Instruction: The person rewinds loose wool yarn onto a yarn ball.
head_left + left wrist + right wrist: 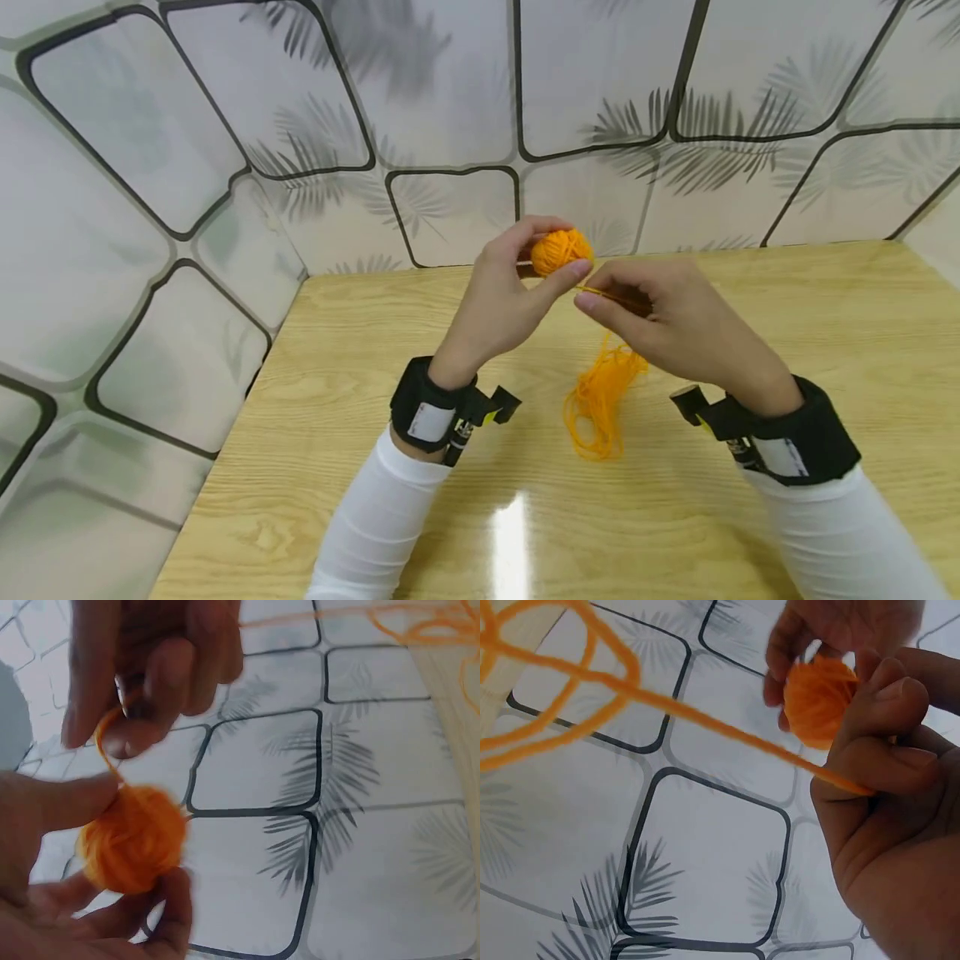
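Note:
An orange ball of yarn (561, 252) is held up between the thumb and fingers of my left hand (498, 296). In the left wrist view the wound ball (135, 840) shows whole, the thumb on top and fingers below. My right hand (675, 321), just to its right, pinches the yarn strand (103, 742) that comes off the ball. The strand (727, 733) also runs out of the curled right fingers toward loose yarn. That loose orange yarn (603, 400) hangs in a looped bundle below the right hand, over the table.
A light wood table (360, 375) spreads beneath both hands. Behind it and to the left stands a patterned wall (457, 217) with dark outlines and leaf prints. Each wrist wears a black strap (813, 437) with a small camera.

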### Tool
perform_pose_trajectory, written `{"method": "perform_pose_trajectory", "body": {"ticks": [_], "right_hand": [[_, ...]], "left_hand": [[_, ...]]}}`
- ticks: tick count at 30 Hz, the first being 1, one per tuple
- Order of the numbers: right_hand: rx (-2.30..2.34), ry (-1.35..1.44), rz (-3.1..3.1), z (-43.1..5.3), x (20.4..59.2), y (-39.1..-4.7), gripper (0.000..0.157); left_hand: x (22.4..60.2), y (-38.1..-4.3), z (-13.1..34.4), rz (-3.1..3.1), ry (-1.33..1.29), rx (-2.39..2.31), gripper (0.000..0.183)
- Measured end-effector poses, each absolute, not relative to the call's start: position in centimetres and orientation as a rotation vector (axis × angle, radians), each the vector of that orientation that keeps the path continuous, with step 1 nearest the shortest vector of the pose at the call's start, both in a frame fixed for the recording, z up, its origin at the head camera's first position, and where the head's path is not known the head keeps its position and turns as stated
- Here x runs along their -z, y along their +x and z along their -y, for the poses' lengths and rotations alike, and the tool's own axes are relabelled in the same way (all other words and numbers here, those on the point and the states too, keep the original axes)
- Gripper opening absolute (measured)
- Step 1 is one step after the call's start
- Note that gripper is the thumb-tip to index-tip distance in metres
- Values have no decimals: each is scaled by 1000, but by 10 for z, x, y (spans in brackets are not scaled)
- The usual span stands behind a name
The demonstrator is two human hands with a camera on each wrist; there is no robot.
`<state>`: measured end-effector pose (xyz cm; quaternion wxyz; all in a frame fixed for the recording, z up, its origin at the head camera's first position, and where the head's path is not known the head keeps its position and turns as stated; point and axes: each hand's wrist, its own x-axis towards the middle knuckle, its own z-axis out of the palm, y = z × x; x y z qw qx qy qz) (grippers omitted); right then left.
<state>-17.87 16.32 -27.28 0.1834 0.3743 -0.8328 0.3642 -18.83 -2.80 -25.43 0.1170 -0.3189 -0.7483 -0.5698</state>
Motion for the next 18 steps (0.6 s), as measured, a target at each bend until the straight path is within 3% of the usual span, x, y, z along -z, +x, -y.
{"method": "perform_pose_trajectory", "body": {"ticks": [6,12,18], "right_hand": [[-1147,862,2301,-184,265,-179,7],[-1299,880,2269,-188,270,-189,3],[-1428,951,2262,-179,282,-199,11]], "left_hand": [[246,-182,28,2363,-1170,1836,32],[248,-185,34,2355,-1402,1951,32],[255,-197,42,2128,-1320,2446,33]]}}
